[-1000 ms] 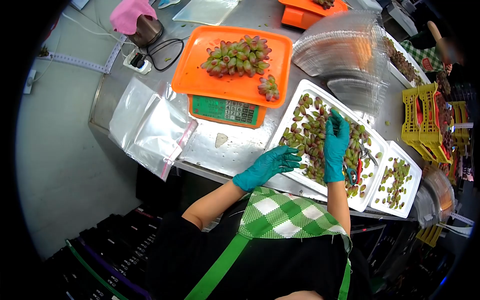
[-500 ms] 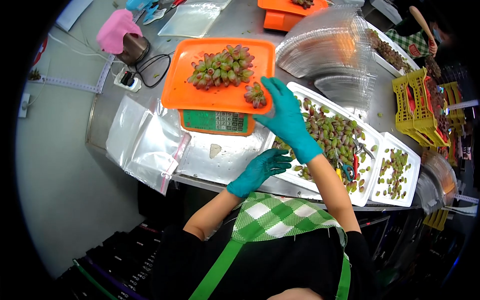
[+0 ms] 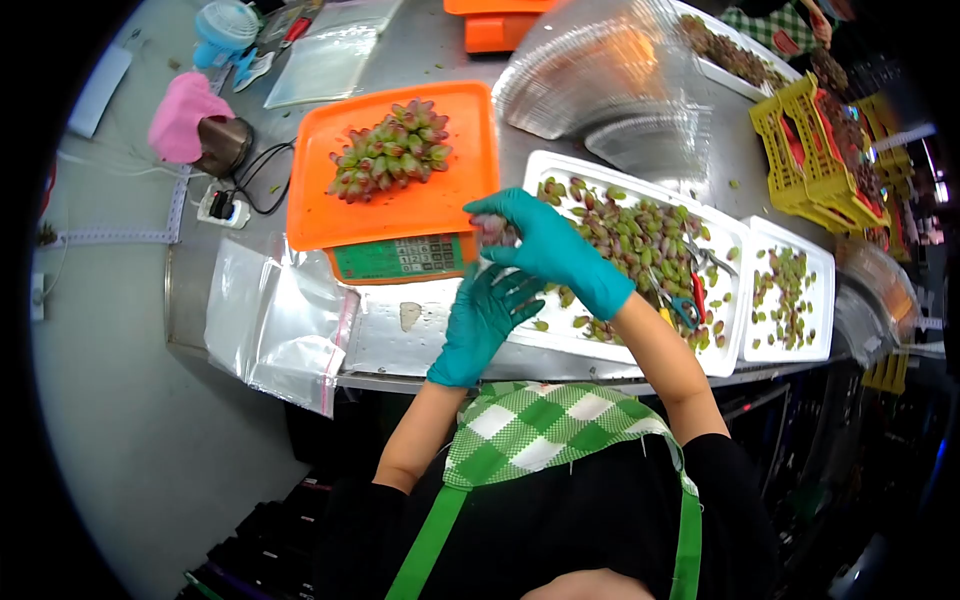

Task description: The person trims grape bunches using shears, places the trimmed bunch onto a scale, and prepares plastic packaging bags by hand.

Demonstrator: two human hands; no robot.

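A small grape cluster (image 3: 495, 232), slightly blurred, is gripped by my right hand (image 3: 550, 245) at the right edge of the orange tray (image 3: 310, 220). Below it, my left hand (image 3: 478, 325) has its gloved fingers apart, close under the cluster. Both hands wear teal gloves. A larger grape bunch (image 3: 392, 155), green and reddish, lies on the tray, which sits on a scale (image 3: 400, 258) with a green panel and keypad. Right of my hands, a white tray (image 3: 735, 300) holds many loose grapes, with red-handled snips (image 3: 697, 300) and blue-handled scissors (image 3: 685, 312) among them.
Clear plastic bags (image 3: 270, 330) lie at the front left. Behind are stacked clear containers (image 3: 590, 70) and another orange scale (image 3: 495, 35). A smaller white tray (image 3: 820, 330) of grapes and yellow crates (image 3: 800, 150) stand right. A co-worker's arm (image 3: 818, 22) shows far right.
My right hand has taken the small cluster off the orange tray. My left hand has risen towards it. The view has shifted, so the table's contents appear further left.
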